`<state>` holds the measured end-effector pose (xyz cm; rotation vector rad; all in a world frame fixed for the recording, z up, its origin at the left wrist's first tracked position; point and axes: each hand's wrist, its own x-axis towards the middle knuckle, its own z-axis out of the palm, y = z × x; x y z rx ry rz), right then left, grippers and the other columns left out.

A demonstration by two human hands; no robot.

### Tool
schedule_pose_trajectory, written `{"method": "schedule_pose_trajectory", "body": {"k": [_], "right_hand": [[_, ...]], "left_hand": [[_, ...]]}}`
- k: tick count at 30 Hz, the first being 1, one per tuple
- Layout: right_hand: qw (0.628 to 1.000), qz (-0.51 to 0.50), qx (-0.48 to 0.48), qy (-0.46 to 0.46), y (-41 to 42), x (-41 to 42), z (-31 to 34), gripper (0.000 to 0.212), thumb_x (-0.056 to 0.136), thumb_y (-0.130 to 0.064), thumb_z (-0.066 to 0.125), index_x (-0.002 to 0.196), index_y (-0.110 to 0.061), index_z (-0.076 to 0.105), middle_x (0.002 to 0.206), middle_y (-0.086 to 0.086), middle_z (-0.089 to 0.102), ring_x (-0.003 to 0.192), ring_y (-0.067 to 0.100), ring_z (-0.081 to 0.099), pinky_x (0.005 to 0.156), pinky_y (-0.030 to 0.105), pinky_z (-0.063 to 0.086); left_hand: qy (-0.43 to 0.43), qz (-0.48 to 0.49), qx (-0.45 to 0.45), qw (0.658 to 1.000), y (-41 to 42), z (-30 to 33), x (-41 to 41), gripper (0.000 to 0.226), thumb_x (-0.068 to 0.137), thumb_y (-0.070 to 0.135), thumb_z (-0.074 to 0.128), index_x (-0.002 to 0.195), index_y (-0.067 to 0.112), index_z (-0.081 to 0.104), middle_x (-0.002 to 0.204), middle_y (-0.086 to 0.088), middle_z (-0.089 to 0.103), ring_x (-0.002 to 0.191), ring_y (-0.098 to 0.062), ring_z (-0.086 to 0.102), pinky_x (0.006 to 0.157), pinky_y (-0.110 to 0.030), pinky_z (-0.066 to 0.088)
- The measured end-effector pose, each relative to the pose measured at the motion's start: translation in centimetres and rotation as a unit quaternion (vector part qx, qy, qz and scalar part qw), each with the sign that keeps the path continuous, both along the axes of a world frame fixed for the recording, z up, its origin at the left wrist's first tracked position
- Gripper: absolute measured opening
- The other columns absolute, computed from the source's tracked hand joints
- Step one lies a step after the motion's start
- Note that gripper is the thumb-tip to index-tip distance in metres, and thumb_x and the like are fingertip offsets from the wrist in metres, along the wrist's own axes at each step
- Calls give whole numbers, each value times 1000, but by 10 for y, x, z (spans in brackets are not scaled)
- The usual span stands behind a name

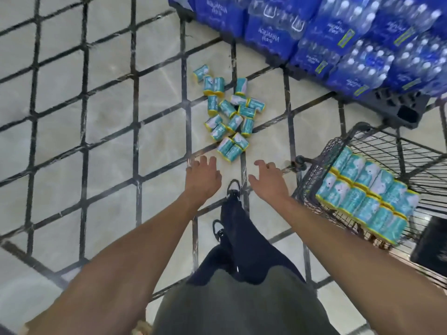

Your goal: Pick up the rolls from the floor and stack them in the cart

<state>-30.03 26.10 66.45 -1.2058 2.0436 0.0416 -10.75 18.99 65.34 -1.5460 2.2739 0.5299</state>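
Note:
Several teal-and-yellow wrapped rolls [229, 112] lie scattered on the tiled floor ahead of me. My left hand [204, 176] is stretched forward with relaxed fingers, empty, just short of the nearest rolls [232, 148]. My right hand [268, 177] reaches out beside it, fingers loosely spread, holding nothing. To the right stands a wire cart [312, 165] with several rolls [367, 197] stacked in neat rows inside.
Blue shrink-wrapped packs of water bottles [338, 37] sit on a dark pallet [396, 105] at the back right. My legs and shoes [233, 187] are below the hands. A dark box [430, 243] lies in the cart's right part. The floor has dark grid lines.

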Motion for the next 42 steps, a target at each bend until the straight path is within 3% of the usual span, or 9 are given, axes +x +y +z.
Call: {"method": "schedule_pose_trajectory", "body": {"k": [7,16,22,25,28,30,34,37,42], "right_hand": [[960,-250,47,-117,-85,-16,-102,48,96,-36,57,140,-18,47,128,16,52,114,36,57,101,46,47],[747,-602,94,-265,-181,-18,-338,36,79,-29,74,100,-22,46,88,2,48,80,20,51,75,33,46],[726,-638,85,-244,-218,-20,-533,49,86,-22,73,119,-19,37,96,-3,48,79,9,49,59,27,35],[718,-648,60,-248,-242,-14,-620,79,65,-33,82,131,-11,47,116,6,63,102,22,65,81,40,56],[723,-651,68,-221,-247,-4,-697,109,44,-50,82,140,-13,46,136,12,58,121,33,60,101,49,53],[722,-674,73,-140,-252,-1,-706,114,32,-57,77,136,-22,43,137,7,52,124,29,54,103,47,49],[734,-665,92,-102,-245,5,-730,113,53,-53,87,146,-21,33,145,8,43,133,29,44,111,46,40],[722,-682,73,-93,-239,2,-748,124,35,-66,81,140,-23,32,138,8,49,124,32,52,107,48,45],[729,-677,34,-96,-224,-4,-761,90,57,-51,89,125,-22,37,120,6,57,105,27,60,96,44,53]], "left_hand": [[12,5,62,998,-89,-86,-30,40,99,34,44,128,7,50,128,-19,53,113,-39,58,88,-48,50],[10,85,210,974,-209,-329,-72,56,96,31,47,148,10,39,142,-18,48,129,-35,51,104,-43,39],[-3,102,285,953,-255,-533,-98,69,89,26,56,151,9,29,146,-19,39,133,-41,44,106,-50,41],[11,136,265,954,-273,-620,-104,70,89,28,61,147,4,29,143,-20,38,133,-41,42,109,-47,38],[28,141,275,951,-277,-685,-104,78,90,36,66,149,1,29,148,-21,38,138,-36,41,111,-39,37],[41,122,275,953,-269,-711,-110,88,86,42,70,151,2,27,149,-20,39,139,-35,41,110,-38,37],[29,131,224,965,-255,-734,-118,105,81,48,75,154,3,15,150,-18,35,139,-35,39,111,-40,35],[15,147,193,970,-256,-745,-122,109,72,58,80,149,8,22,147,-15,37,137,-34,38,111,-43,37],[14,140,144,980,-249,-754,-124,101,72,52,82,145,10,26,143,-11,41,134,-31,42,109,-43,39]]}}
